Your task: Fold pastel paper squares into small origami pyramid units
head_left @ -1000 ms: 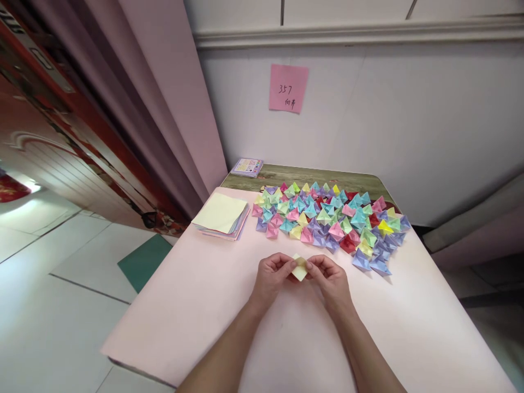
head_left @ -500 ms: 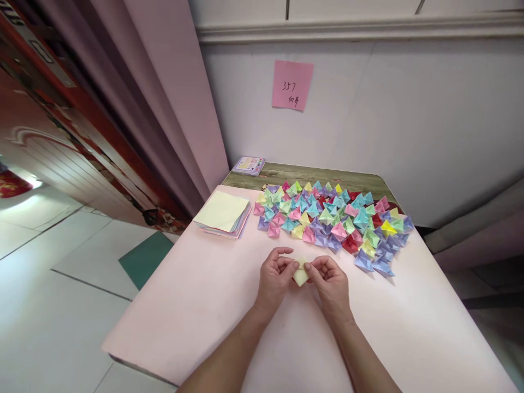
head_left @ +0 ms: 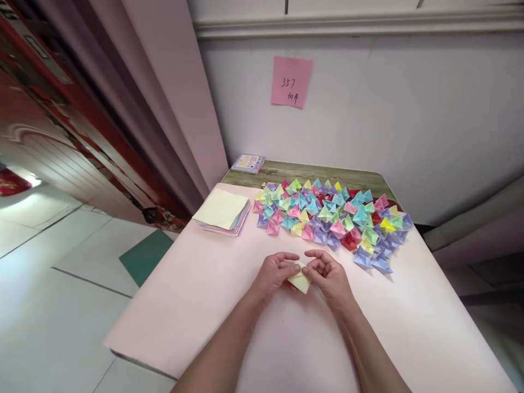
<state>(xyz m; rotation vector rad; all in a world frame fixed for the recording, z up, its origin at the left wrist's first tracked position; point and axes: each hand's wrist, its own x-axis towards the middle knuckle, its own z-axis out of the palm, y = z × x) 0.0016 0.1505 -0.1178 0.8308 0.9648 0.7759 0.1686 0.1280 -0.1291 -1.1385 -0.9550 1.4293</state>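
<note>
A small pale yellow folded paper [head_left: 301,281] is pinched between my two hands above the pink table cover. My left hand [head_left: 278,274] grips its left side, with the thumb on top and some fingers hidden underneath. On the other side, my right hand [head_left: 327,274] has its thumb pressed on the paper's upper right part, the index finger raised and curved. Beyond my hands lie many folded paper boats [head_left: 326,214] in blue, purple, pink, green, yellow and red. To the left sits a stack of square paper sheets [head_left: 223,210], pale yellow on top.
The pink cover [head_left: 184,305] lies over a wooden table [head_left: 347,176]. A printed packet [head_left: 248,162] rests at the far left corner. A pink note [head_left: 292,82] with handwriting is on the wall. A green sheet [head_left: 146,256] lies on the tiled floor, near a red-brown door [head_left: 82,142].
The folded paper has turned slightly and tilted, and its lower tip now points more to the right. My right index finger has lifted away from it. Both hands still hold it.
</note>
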